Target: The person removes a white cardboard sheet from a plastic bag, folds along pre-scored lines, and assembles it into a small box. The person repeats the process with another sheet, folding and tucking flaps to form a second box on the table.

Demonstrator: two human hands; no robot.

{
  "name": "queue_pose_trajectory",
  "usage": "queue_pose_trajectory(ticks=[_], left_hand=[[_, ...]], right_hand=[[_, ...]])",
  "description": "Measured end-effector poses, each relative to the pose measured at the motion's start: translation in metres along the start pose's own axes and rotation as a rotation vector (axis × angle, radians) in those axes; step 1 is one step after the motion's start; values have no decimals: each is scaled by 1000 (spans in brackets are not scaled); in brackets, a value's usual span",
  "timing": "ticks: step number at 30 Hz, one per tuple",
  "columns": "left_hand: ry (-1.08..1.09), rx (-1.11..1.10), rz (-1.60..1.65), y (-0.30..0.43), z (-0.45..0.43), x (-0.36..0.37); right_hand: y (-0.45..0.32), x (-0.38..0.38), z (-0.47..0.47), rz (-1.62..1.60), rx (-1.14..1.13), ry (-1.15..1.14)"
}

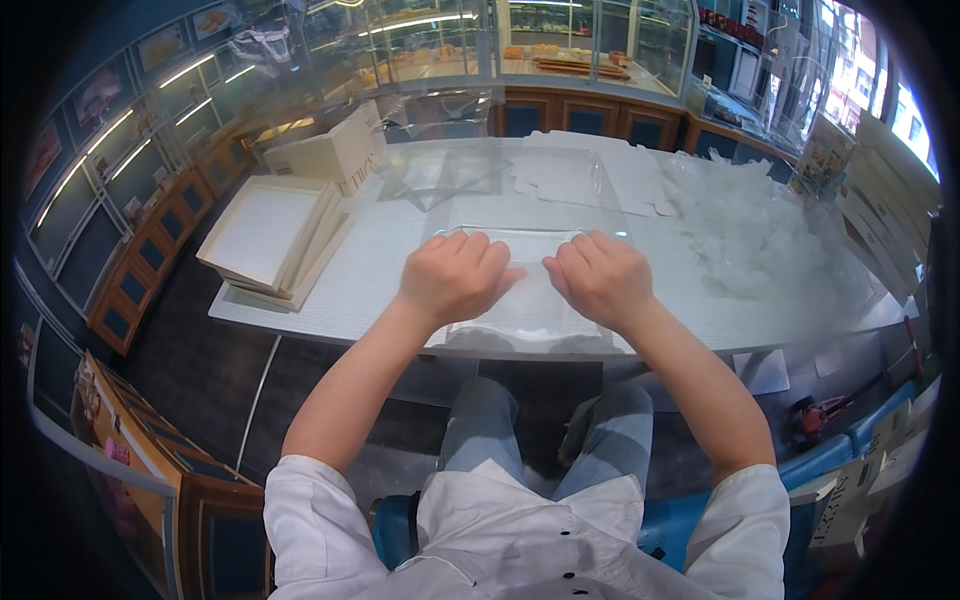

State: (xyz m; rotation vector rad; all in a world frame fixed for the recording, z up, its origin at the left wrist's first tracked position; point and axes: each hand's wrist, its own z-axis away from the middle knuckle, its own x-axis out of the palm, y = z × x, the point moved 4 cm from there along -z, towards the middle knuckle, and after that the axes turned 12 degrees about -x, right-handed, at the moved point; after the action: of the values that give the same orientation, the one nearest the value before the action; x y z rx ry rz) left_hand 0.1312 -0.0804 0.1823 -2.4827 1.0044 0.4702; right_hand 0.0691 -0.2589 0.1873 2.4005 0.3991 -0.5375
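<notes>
A clear plastic sheet or box blank (525, 202) with creased edges lies before me on the white table (375, 300). My left hand (459, 274) is curled in a fist with its fingers closed on the sheet's near part. Curled likewise, my right hand (600, 274) grips the same clear plastic a short way to the right. A folded or creased edge runs between the two hands. Beyond them lie flat white card pieces (577, 176) and a clear, pointed plastic piece (431, 180). The fingertips of both hands are hidden beneath the knuckles.
Stacked shallow cream trays (262, 232) stand at the table's left, with an upright cream box (330, 154) behind them. A large heap of crumpled clear plastic (750, 225) covers the right side. More cream boxes (881, 202) lean at the far right. Glass display cases stand beyond the table.
</notes>
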Motion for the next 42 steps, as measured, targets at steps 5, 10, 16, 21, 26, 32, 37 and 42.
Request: queue_pose_trajectory(ticks=[5,10,16,21,26,32,37,42], left_hand=[[-70,-46,-15,5,-4,-1],[131,-17,330,19,5,-40],[204,-562,820,-24,9,-50],[-179,-572,787,-57,-8,-37],[-541,-334,351,-41,-15,-42],[-927,-351,544,-33,-33,-46],[-950,-379,774,-20,-42,-36],[-954,-393,812,-12,-40,-32]], right_hand=[[5,1,0,-26,72,-95],[16,-40,-3,-214,85,-112],[-12,-53,-23,-427,132,-6],[-31,-25,-53,-637,256,171],[-39,-12,-66,-523,277,-66],[-25,-18,-41,-661,292,-521],[-13,-30,-30,-703,179,-454],[-12,-34,-27,-693,157,-369]])
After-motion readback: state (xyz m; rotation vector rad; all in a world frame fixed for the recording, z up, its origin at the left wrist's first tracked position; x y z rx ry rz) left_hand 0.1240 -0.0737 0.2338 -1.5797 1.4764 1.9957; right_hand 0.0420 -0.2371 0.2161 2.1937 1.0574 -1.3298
